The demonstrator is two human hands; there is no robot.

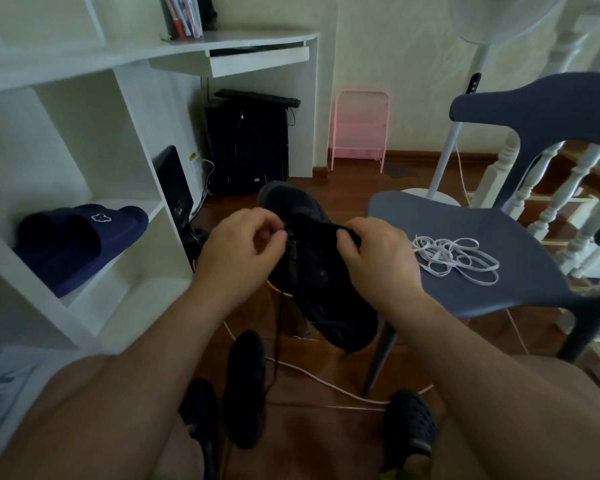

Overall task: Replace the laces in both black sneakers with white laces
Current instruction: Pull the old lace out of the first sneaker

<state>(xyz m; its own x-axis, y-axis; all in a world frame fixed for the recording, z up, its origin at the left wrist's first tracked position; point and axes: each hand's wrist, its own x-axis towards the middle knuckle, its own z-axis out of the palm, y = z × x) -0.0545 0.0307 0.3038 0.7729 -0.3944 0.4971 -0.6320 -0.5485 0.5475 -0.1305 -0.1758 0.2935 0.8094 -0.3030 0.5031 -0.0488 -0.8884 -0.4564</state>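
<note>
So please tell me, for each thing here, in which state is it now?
Held sneaker: off the floor, gripped by both hands.
Left hand: pinching the black lace.
Right hand: gripping the sneaker's edge.
White laces: loose pile on the chair seat.
Second sneaker: on the floor.

Laces [456, 258] lie on chair [482, 271], right of held sneaker [326, 282].
</note>
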